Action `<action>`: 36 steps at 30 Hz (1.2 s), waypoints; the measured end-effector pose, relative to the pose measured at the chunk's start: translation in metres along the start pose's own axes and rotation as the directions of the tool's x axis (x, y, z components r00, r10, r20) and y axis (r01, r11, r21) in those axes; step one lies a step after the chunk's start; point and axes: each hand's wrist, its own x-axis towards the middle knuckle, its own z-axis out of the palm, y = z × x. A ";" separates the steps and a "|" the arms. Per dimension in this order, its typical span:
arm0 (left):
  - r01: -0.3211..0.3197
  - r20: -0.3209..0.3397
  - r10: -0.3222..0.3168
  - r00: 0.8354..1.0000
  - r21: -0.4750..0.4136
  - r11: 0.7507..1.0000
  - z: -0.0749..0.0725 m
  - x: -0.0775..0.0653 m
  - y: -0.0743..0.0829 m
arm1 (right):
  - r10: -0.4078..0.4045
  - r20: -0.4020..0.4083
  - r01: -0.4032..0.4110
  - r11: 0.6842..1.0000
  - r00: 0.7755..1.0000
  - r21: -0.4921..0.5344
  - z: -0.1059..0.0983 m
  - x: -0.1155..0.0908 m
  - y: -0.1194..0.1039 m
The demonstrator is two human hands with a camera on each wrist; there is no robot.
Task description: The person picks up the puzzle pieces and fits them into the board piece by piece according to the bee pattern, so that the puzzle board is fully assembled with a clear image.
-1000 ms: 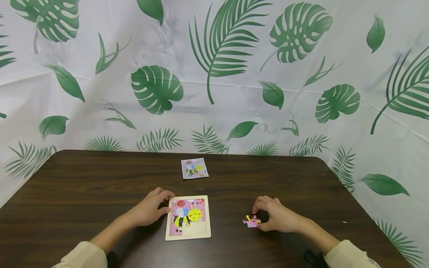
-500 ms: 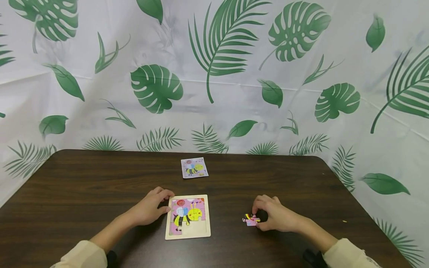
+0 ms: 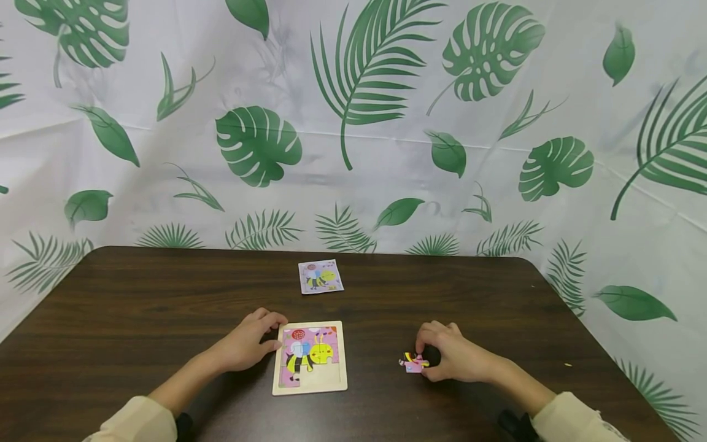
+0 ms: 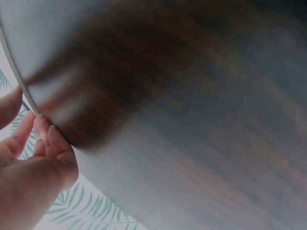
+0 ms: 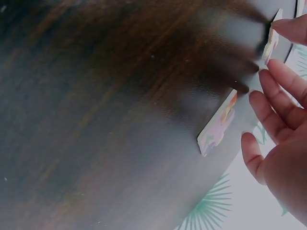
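A square wooden puzzle board (image 3: 317, 388) with a bee picture lies in front of me, its lower right part showing bare wood. At its left side my left hand (image 3: 251, 344) holds the rim between thumb and fingers; in the left wrist view the fingertips meet the board's thin edge (image 4: 18, 79). Off to the right, my right hand (image 3: 457, 355) pinches a pink and yellow puzzle piece (image 3: 413, 363) at table level. The right wrist view shows that pinched piece edge-on, and another pink puzzle piece (image 5: 218, 125) on the table beside the other fingers.
Behind the board lies a small paper card (image 3: 320, 277) with the same bee picture. A dark wood-grain table (image 3: 166, 294) carries everything, and a white leaf-print cloth (image 3: 386, 184) hangs along its far edge. A tiny yellow fleck (image 3: 567, 365) sits at the right.
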 end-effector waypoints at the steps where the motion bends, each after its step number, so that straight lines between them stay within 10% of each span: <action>1: 0.000 0.000 0.000 1.000 0.000 1.000 0.000 0.000 0.000 | -0.006 -0.005 0.006 1.000 1.000 -0.003 0.000 0.000 0.000; 36: 0.011 0.001 -0.011 1.000 -0.006 1.000 -0.003 0.000 0.002 | -0.094 0.096 0.091 0.995 0.991 0.029 0.006 0.069 -0.067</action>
